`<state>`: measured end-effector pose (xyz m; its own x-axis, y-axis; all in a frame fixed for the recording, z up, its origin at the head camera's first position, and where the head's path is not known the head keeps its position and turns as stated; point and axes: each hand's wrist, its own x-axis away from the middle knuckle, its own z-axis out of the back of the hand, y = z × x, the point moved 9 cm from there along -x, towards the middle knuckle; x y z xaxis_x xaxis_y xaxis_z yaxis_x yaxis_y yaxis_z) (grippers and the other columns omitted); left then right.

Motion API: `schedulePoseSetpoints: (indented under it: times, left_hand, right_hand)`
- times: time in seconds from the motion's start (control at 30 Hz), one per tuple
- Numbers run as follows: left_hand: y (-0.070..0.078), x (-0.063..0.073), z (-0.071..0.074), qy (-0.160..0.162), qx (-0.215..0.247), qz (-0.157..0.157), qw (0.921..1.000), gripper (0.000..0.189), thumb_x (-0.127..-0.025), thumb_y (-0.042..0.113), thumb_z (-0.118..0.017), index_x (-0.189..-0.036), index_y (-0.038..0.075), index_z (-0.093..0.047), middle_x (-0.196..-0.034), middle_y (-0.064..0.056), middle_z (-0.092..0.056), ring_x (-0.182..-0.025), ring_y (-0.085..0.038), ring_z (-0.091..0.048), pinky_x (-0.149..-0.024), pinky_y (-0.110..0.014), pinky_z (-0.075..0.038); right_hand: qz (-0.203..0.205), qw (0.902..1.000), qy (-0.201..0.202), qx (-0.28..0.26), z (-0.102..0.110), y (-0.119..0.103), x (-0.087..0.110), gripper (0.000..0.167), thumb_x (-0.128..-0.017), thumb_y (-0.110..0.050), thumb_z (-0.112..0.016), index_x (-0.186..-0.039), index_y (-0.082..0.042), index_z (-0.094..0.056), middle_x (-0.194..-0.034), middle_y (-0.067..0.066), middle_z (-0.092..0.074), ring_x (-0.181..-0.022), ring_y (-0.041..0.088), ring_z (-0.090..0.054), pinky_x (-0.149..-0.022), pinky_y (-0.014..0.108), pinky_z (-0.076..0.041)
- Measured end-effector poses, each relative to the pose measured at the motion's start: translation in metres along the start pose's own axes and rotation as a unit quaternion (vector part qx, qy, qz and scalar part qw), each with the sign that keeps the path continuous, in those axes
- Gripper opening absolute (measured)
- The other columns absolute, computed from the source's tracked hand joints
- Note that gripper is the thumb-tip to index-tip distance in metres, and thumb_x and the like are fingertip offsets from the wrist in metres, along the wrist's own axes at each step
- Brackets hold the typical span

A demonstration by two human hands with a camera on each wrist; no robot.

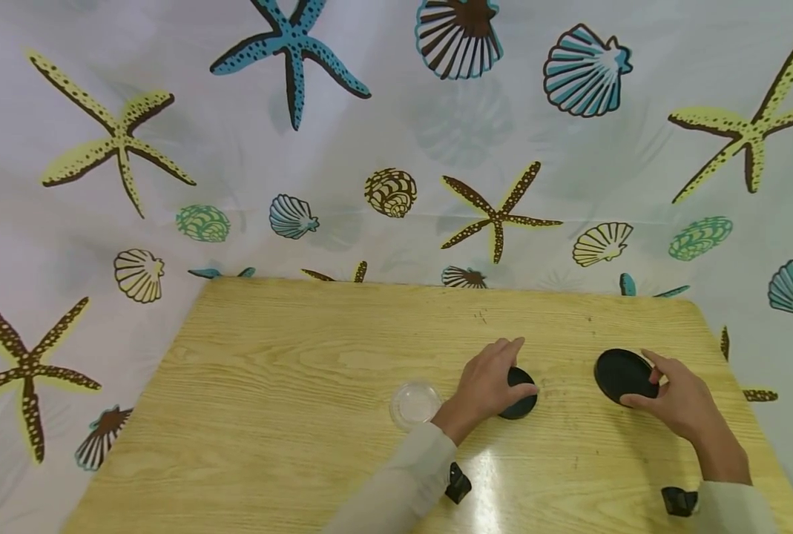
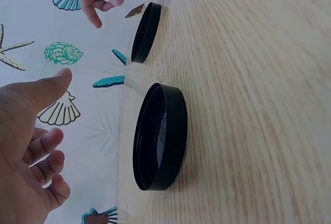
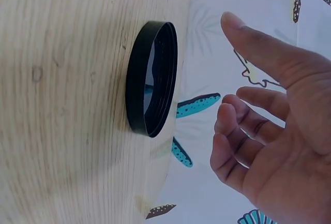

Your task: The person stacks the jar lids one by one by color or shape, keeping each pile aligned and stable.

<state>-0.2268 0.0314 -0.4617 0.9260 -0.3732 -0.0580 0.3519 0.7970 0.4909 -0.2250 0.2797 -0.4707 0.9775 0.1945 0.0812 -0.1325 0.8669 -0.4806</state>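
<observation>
Two shallow, round black lids lie hollow side up on the wooden table. My left hand (image 1: 488, 380) hovers by the smaller-looking black lid (image 1: 520, 406) in the head view, partly covering it. From the left wrist, a gap shows between the loosely bent fingers (image 2: 44, 169) and that black lid (image 2: 175, 136). At the right, my right hand (image 1: 683, 400) is over the edge of the other black lid (image 1: 622, 374), thumb and fingers spread. The right wrist view shows this lid (image 3: 137, 79) standing apart from the hand (image 3: 279, 131), which holds nothing.
A clear round dish (image 1: 415, 405) sits on the table just left of my left forearm. The wood-grain table (image 1: 269, 386) meets a white cloth (image 1: 343, 163) printed with starfish and shells along its back and sides.
</observation>
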Motion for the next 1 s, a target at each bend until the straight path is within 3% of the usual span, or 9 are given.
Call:
schedulePoseSetpoints:
  times: [0.23, 0.5, 0.77, 1.0]
  left_hand:
    - [0.002, -0.006, -0.002, -0.017, 0.005, 0.014, 0.9998, 0.078, -0.082, 0.048, -0.07, -0.146, 0.017, -0.036, -0.109, 0.003, -0.057, -0.087, -0.006, -0.053, -0.06, -0.017, -0.039]
    - [0.006, -0.013, -0.009, -0.017, 0.0, 0.013, 0.9998, 0.079, -0.082, 0.049, -0.069, -0.146, 0.017, -0.037, -0.107, 0.004, -0.056, -0.082, -0.006, -0.052, -0.058, -0.017, -0.037]
    - [0.01, -0.019, -0.014, -0.021, -0.005, 0.002, 0.9998, 0.078, -0.082, 0.049, -0.069, -0.145, 0.016, -0.037, -0.105, 0.002, -0.057, -0.077, -0.006, -0.049, -0.057, -0.017, -0.036]
    - [0.02, -0.026, -0.023, -0.026, 0.005, -0.009, 0.9996, 0.077, -0.082, 0.049, -0.069, -0.145, 0.016, -0.038, -0.106, 0.004, -0.057, -0.081, -0.004, -0.051, -0.062, -0.018, -0.039]
  right_hand:
    - [-0.018, 0.9994, -0.028, 0.013, -0.001, 0.014, -0.002, 0.095, -0.078, -0.041, -0.076, -0.142, 0.011, -0.028, -0.106, 0.027, -0.051, -0.07, 0.019, -0.052, -0.059, 0.033, -0.041]
    - [-0.034, 0.9983, -0.046, 0.015, -0.006, 0.031, 0.0, 0.095, -0.079, -0.041, -0.075, -0.141, 0.012, -0.028, -0.108, 0.029, -0.05, -0.079, 0.029, -0.056, -0.063, 0.04, -0.045]
    - [-0.044, 0.9976, -0.052, 0.011, -0.006, 0.041, -0.003, 0.097, -0.077, -0.042, -0.076, -0.141, 0.013, -0.027, -0.106, 0.028, -0.05, -0.079, 0.028, -0.055, -0.063, 0.039, -0.045]
    - [-0.046, 0.997, -0.06, 0.015, -0.007, 0.048, -0.004, 0.098, -0.076, -0.04, -0.078, -0.14, 0.014, -0.027, -0.104, 0.026, -0.049, -0.067, 0.019, -0.047, -0.061, 0.034, -0.041]
